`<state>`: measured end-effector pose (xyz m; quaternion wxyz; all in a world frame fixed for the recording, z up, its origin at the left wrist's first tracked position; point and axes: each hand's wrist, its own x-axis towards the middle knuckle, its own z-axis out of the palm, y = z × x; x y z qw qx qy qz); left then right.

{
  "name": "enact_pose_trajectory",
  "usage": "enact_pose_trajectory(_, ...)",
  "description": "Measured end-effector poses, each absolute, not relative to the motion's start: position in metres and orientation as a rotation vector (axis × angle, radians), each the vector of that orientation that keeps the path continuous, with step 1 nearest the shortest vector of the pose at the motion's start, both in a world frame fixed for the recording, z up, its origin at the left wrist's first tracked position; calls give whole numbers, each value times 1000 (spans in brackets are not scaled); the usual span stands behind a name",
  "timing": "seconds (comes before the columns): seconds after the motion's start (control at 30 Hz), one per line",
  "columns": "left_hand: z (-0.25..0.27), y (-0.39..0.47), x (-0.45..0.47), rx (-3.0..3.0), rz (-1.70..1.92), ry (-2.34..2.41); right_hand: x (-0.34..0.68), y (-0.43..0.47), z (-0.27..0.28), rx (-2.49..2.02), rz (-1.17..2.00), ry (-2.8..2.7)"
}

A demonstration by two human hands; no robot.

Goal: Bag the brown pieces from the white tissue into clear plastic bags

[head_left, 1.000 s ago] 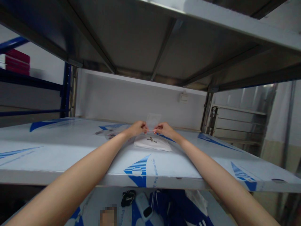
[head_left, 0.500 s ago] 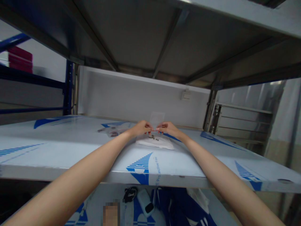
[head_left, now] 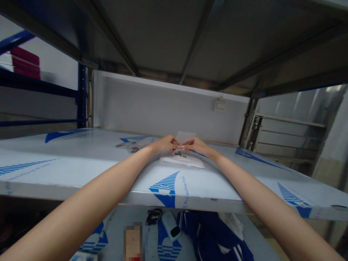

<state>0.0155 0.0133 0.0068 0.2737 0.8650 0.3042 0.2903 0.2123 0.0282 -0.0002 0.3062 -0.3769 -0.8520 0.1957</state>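
Note:
My left hand (head_left: 172, 143) and my right hand (head_left: 193, 145) meet over the middle of the shelf, fingertips pinched close together. A small clear plastic bag (head_left: 186, 136) rises from between them, its lower edge hidden by the fingers. Both hands appear closed on it, though the fingertips are small and dim here. Just below the fingers, several small brownish metal pieces (head_left: 181, 154) lie on a flat white pad or pouch (head_left: 185, 161). Left of my left hand, another clear bag (head_left: 133, 146) with dark reddish contents rests on the shelf.
The shelf (head_left: 89, 174) wears white protective film with blue prints. A metal shelf (head_left: 163, 43) hangs overhead, with posts at both sides. On the level below lie a pale blue device (head_left: 171, 225), a black item (head_left: 153, 216) and dark blue clothing (head_left: 209, 235).
The view has shifted slightly, so the shelf sits a little higher and further right. The clear bag between my hands leans lower relative to the wall; both hands keep their pinch.

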Motion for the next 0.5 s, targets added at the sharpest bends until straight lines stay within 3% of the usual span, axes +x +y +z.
enact_pose_trajectory(0.5, 12, 17, 17, 2241, 963, 842, 212, 11, 15, -1007, 586, -2048)
